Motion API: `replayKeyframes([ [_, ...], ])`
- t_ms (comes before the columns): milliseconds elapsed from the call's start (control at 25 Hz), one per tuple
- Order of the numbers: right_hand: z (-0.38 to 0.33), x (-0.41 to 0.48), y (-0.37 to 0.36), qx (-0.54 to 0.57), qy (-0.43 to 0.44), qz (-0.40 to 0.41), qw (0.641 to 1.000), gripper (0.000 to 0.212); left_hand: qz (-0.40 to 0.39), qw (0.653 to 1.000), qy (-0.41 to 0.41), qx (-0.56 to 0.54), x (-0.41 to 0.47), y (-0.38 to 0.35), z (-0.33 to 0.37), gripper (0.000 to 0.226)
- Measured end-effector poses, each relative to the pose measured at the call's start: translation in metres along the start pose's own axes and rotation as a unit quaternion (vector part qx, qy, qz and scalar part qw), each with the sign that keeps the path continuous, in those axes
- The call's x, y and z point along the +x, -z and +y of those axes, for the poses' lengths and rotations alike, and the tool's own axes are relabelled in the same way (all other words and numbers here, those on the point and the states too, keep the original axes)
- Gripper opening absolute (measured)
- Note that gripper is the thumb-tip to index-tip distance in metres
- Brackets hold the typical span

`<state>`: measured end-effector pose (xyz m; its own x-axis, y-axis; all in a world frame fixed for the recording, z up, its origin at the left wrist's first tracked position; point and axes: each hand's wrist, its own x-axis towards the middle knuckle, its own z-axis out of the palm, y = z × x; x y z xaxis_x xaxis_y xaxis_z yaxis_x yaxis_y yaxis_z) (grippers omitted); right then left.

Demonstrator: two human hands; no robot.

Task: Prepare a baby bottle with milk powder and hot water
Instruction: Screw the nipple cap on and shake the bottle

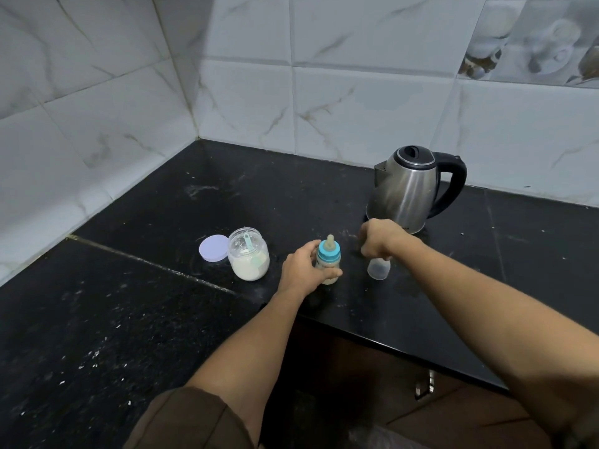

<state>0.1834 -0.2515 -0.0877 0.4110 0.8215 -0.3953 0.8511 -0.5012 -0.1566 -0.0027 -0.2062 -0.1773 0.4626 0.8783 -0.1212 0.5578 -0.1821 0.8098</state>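
Baby bottle (329,261) stands on desk (162,319) between powder jar (248,254) and kettle (405,189), teat on, left hand (299,268) fingers (334,273) wrapped round its body. Right hand (381,236) over clear cap (378,270), grip unclear. I'd rate it light, smooth, tippy: hold mid-body, below collar

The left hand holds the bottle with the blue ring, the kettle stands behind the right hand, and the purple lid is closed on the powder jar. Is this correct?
Not fully. The head view shows the purple lid lying on the counter left of the powder jar, which is open. The left hand does hold the bottle, and the kettle stands behind the right hand.
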Motion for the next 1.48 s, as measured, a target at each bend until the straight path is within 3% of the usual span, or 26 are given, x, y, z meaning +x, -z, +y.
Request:
replayKeyframes([
  [160, 0.013, 0.002, -0.033, -0.073, -0.038, 0.016, 0.997, 0.047, -0.008, 1.000, 0.012, -0.005, -0.002, 0.003, 0.000, 0.112],
  [400, 0.019, -0.003, -0.049, -0.074, -0.034, 0.042, 0.996, 0.038, 0.017, 1.000, 0.001, 0.004, -0.006, -0.001, -0.002, 0.098],
  [560, 0.004, -0.012, -0.013, 0.027, 0.006, 0.130, 0.991, 0.036, 0.036, 0.999, 0.019, -0.004, -0.007, 0.003, -0.001, 0.104],
  [680, -0.022, -0.026, 0.029, 0.155, 0.070, 0.195, 0.966, 0.044, 0.037, 0.999, 0.018, -0.010, -0.008, 0.004, 0.004, 0.101],
  [760, -0.037, -0.035, 0.045, 0.168, 0.124, 0.191, 0.959, 0.045, 0.034, 0.999, 0.013, -0.010, -0.008, 0.003, 0.007, 0.094],
  [880, -0.052, -0.042, 0.037, 0.050, 0.180, 0.146, 0.972, 0.053, 0.032, 0.999, 0.002, 0.004, -0.006, 0.000, 0.005, 0.071],
  [1040, -0.054, -0.033, 0.013, -0.022, 0.172, 0.104, 0.979, 0.053, 0.035, 0.999, 0.000, 0.027, -0.007, 0.000, 0.005, 0.046],
  [1480, -0.055, -0.018, 0.004, -0.060, 0.158, 0.096, 0.981, 0.051, 0.029, 0.999, 0.001, 0.016, -0.001, 0.000, 0.000, 0.057],
])
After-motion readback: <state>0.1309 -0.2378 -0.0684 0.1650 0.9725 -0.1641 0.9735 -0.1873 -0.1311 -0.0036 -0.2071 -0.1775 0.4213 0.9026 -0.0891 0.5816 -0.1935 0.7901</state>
